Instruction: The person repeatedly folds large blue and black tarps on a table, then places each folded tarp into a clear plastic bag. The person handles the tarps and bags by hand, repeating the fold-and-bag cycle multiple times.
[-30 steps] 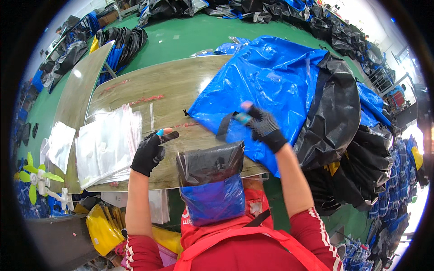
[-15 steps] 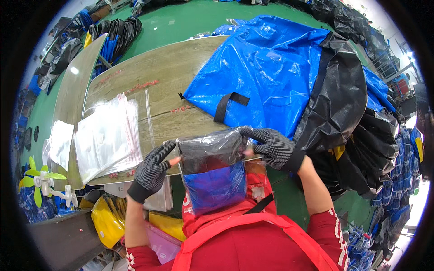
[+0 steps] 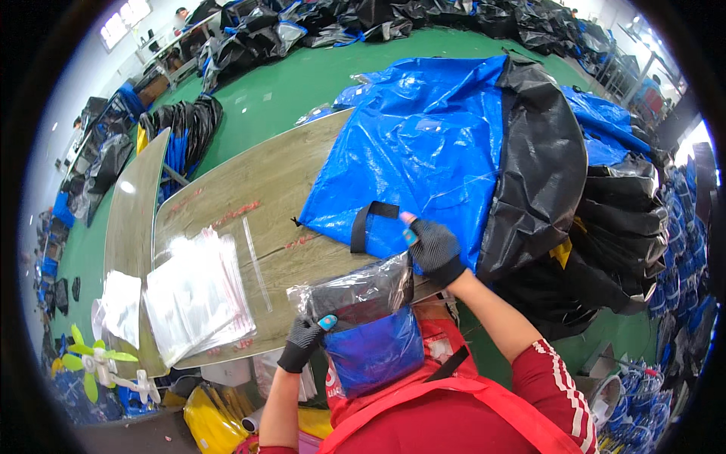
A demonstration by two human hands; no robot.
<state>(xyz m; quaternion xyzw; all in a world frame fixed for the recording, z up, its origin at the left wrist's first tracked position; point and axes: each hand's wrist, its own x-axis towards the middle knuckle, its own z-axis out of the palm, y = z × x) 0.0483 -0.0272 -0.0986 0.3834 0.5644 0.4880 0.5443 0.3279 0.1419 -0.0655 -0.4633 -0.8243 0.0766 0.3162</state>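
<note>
A clear plastic bag [image 3: 376,340] with folded black and blue material inside leans against my red apron at the table's near edge. My left hand [image 3: 304,342], in a dark knit glove, grips the bag's left side, its thumb on the front. Just above the bag's upper right corner, my gloved right hand [image 3: 435,248] is open with the thumb stretched out, over the edge of a large blue sheet [image 3: 412,151]. Both thumbs stick out of the gloves and show a blue patch. A short black strap [image 3: 363,227] lies on the blue sheet.
Clear flat bags [image 3: 198,295] lie stacked on the wood-patterned table [image 3: 280,181]. Black sheeting [image 3: 537,166] drapes off its right side. A small green-bladed fan [image 3: 98,359] stands at the left. Yellow bags [image 3: 215,416] sit below the table edge. Blue bundles line the right.
My right hand has left the bag's upper right corner and moved a little away over the blue sheet. My left hand has slid down the bag's left side. The head view has shifted.
</note>
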